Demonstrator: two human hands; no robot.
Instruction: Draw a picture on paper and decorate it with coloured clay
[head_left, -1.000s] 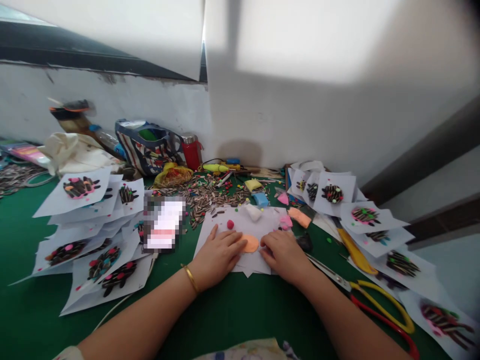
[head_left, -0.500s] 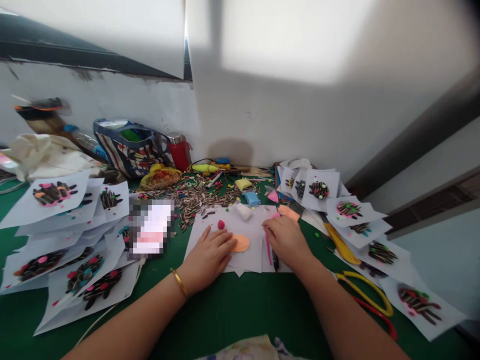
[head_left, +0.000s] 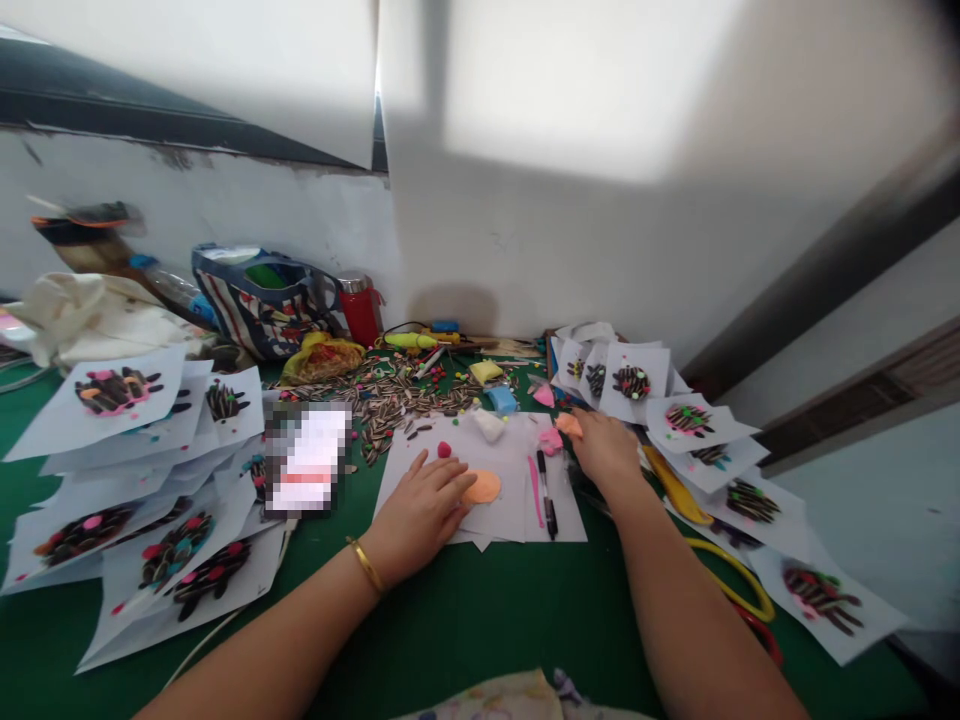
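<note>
My left hand [head_left: 421,508] lies flat with its fingers stretched out on the white paper [head_left: 469,450]. Its fingertips touch the left edge of a flat orange clay oval [head_left: 482,487], and a dark pink clay ball [head_left: 444,450] sits just beyond them. To the right of the sheets, my right hand [head_left: 606,448] has its fingers closed on a lump of orange clay [head_left: 569,425]. Between the hands a pink modelling tool [head_left: 535,491] and a black pen [head_left: 548,495] lie side by side, below a pink clay lump [head_left: 550,441].
Sunflower seeds [head_left: 390,405] are scattered behind the paper, near blue clay [head_left: 502,399] and yellow clay [head_left: 486,372]. Seed-picture sheets [head_left: 142,450] overlap on both sides. Yellow-handled scissors [head_left: 739,575] lie at the right, and a lit phone [head_left: 307,460] at the left.
My right hand has left the pink modelling tool and moved right to the orange clay lump, which it now grips. My left hand has stayed by the orange oval.
</note>
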